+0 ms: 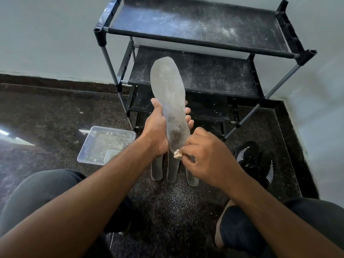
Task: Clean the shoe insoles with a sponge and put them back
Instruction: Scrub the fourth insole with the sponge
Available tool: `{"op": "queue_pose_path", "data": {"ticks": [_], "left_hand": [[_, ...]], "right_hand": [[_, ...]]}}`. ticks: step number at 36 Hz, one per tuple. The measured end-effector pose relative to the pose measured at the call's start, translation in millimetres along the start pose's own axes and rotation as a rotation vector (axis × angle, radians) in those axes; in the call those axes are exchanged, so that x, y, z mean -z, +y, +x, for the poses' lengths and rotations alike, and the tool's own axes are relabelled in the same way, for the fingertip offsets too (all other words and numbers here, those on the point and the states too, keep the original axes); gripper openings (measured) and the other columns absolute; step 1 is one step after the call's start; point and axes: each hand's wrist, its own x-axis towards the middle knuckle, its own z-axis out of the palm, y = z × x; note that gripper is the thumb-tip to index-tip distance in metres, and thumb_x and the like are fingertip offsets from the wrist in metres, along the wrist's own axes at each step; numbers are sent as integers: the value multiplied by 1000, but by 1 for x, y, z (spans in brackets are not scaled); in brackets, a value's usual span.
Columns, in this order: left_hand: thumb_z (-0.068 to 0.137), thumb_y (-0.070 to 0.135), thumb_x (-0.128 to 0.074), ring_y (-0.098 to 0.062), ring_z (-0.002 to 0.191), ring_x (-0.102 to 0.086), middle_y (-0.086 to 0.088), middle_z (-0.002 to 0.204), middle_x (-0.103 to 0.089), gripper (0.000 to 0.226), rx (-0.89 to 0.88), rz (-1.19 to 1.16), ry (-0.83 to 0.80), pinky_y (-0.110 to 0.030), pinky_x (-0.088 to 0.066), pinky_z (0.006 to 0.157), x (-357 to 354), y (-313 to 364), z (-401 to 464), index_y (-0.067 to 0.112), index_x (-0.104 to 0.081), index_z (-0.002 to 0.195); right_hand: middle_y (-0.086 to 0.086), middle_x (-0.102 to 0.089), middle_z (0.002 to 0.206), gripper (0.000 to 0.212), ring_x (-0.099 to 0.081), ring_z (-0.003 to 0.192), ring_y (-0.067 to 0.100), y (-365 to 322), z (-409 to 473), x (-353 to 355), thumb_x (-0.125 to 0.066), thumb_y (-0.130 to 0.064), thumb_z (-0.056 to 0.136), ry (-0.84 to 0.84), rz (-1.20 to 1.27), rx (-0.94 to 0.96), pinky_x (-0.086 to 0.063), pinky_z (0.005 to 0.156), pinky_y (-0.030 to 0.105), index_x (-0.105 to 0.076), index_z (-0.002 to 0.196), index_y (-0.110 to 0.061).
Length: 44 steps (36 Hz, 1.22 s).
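Far left of the fingers, on the dark speckled floor: a clear rectangular plastic tray, shallow, holding cloudy water and pale crumbs, with a pale block, possibly a spare sponge, showing at its near right corner.

Left hand, thumb on one edge and fingers curled round the other, clamped on a long grey foam insole held upright, toe end pointing up toward the black fabric-and-metal shoe rack behind.

Below both hands, flat on the floor: three more grey insoles, side by side, heel ends showing toward the knees, upper parts hidden by the hands.

Right hand, fingers bunched and pinching a small crumbling beige sponge, pressed to the heel end of the held insole, just beside the left palm. Dark damp-looking patch on that heel area; dull and dusty-looking further up toward the toe.

Well right of the right hand, on the floor near the wall: a black knit sneaker with white stripes, a second one of the same kind beside it.

Progress, judged from the layout: early to middle. Scrubbing under way on one insole, apparently only at the heel. Cannot tell whether the three on the floor are cleaned or waiting. Nothing returned to the sneakers yet; all refitting still to do.
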Motion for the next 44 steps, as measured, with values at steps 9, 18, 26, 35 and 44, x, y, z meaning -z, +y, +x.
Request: {"op": "queue_pose_path", "data": {"ticks": [9,18,26,35,44], "left_hand": [[96,80,-17,-18,71,-65,-7,86,-68,92,20,28,-5,-35,-60,71,-1,-2,0,6,-61,131],[99,74,-17,-18,78,-69,-9,93,-70,91,-31,111,52,-37,-65,79,-7,3,-8,3,-63,134],[99,74,-19,-21,84,-68,-11,95,-71,91,-6,100,63,-38,-65,78,-9,1,-10,3,-64,133],[98,74,-21,-32,109,-74,-19,124,-73,88,9,272,118,-39,-64,73,-6,-9,-11,5,-69,127],[98,74,-29,-31,94,-75,-19,111,-75,88,-11,184,196,-46,-65,78,-10,-4,-9,-1,-66,127]], "right_hand": [[-1,-61,78,20,-50,82,18,-11,3,-8,-64,-20,95,110,93,-8,-50,87,34,-76,86,-7],[-2,-60,71,17,-46,77,18,11,5,3,-65,-18,88,153,-43,-129,-46,64,41,-74,76,-10],[-1,-57,73,17,-44,77,17,11,3,-4,-62,-18,86,83,-66,-125,-48,65,41,-72,75,-9],[1,-60,80,16,-45,81,19,14,7,4,-61,-12,92,206,-202,-120,-45,68,39,-67,77,-10],[-1,-59,77,17,-47,78,17,16,1,-7,-61,-17,87,132,-120,-160,-48,63,36,-71,75,-11]]}}
